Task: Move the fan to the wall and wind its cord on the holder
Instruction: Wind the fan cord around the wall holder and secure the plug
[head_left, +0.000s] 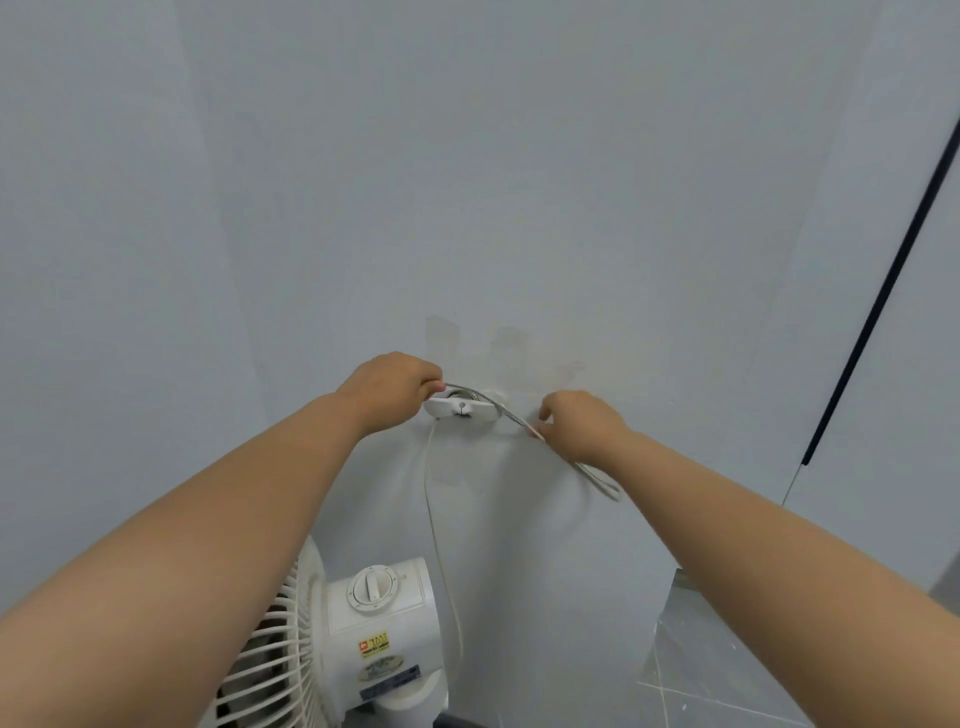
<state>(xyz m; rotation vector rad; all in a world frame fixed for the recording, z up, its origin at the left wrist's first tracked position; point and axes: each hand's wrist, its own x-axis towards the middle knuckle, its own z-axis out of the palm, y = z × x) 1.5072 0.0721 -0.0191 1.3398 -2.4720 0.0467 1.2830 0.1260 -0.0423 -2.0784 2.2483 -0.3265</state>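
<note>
A white fan (374, 634) stands close to the pale wall, below my arms, its grille to the left and a round dial on top. Its white cord (441, 545) rises from the fan to a white cord holder (462, 408) fixed on the wall. My left hand (389, 387) grips the cord at the holder's left end. The cord runs over the holder and down to the right, where my right hand (582, 421) pinches it. A loop of cord (605, 480) hangs below my right hand.
The pale wall (467, 182) fills most of the view. A dark vertical strip (883, 291) runs down the wall at the right. Grey floor with pale marks (727, 675) shows at the lower right.
</note>
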